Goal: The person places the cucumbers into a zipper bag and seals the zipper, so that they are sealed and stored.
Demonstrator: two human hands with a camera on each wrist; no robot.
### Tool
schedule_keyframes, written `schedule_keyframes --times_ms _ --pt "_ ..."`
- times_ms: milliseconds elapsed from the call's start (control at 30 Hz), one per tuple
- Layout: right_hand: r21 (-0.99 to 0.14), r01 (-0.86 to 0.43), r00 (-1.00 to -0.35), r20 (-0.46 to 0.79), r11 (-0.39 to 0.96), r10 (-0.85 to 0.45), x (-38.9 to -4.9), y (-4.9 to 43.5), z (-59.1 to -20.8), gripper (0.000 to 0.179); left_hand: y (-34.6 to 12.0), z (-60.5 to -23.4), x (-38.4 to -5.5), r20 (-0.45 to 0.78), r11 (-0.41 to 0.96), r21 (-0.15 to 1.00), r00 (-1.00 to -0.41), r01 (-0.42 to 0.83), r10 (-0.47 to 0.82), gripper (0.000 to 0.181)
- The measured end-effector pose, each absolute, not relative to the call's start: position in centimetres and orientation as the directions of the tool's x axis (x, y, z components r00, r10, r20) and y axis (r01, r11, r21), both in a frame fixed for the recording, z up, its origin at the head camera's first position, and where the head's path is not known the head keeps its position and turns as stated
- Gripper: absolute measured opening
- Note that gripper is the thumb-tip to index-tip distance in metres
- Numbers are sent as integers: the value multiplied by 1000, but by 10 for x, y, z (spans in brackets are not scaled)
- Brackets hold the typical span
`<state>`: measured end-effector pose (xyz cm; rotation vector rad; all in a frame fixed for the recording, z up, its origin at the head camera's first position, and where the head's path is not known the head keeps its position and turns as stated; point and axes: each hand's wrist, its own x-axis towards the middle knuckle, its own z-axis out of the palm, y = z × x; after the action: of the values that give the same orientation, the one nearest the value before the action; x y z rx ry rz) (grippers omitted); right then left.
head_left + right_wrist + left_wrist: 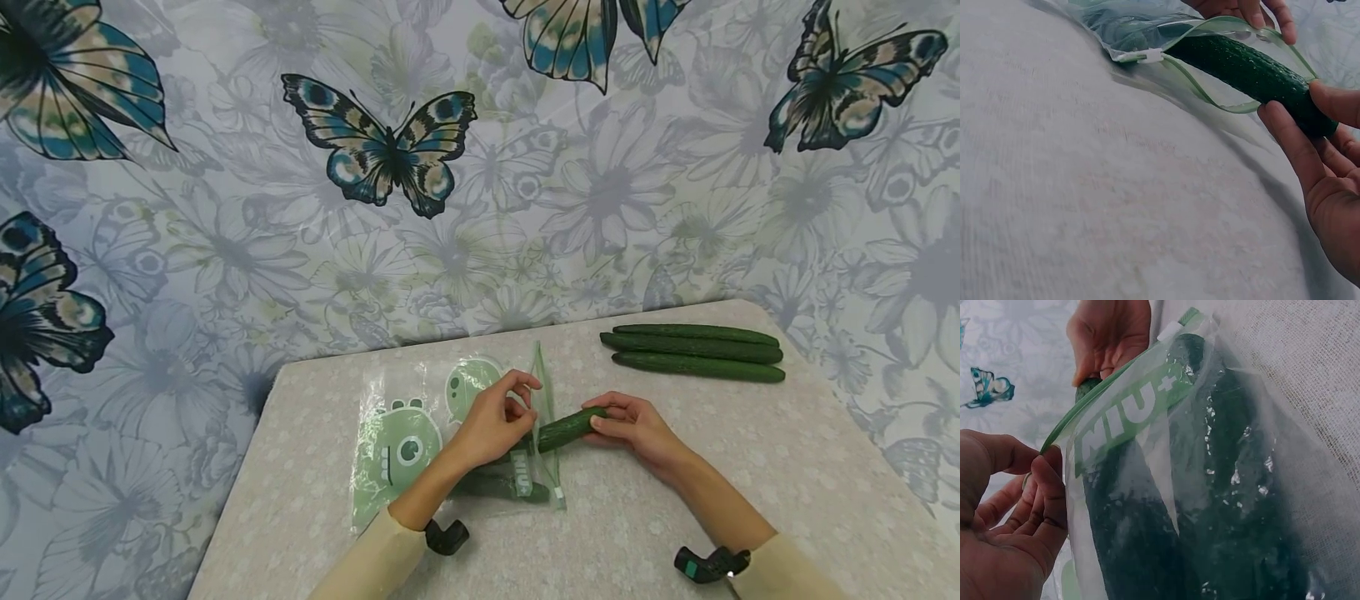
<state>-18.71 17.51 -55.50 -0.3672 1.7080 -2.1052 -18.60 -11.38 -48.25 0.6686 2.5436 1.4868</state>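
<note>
A clear zip bag point(408, 500) with green cartoon prints lies on the table, its green-edged mouth facing right. My left hand point(491, 423) pinches the upper lip of that mouth between thumb and finger, as the left wrist view shows. One cucumber point(566, 429) passes through the mouth, partly inside. Its outer end sits in the fingers and thumb of my right hand point(633, 433). A second cucumber point(1229, 487) lies wholly inside the bag, beside the first. The white slider point(1151, 55) rests near one end of the zip, and the mouth gapes around the cucumber.
Several more items of the scene: three cucumbers point(697, 350) lie side by side at the table's back right. A pale patterned cloth covers the table point(637, 517). Behind it hangs a butterfly-print backdrop point(585, 208), close to the table's back edge.
</note>
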Motion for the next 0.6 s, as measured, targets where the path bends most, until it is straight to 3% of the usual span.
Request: schedule_keyframes --times_ms 267,600 --pt "-962 174 -866 -48 -210 -498 -186 157 -558 34 -113 -483 -188 120 421 848 -889 323 441 38" --pt "-951 190 -849 -35 -243 -527 -182 132 -558 44 -112 -483 -188 124 424 847 -895 321 428 37"
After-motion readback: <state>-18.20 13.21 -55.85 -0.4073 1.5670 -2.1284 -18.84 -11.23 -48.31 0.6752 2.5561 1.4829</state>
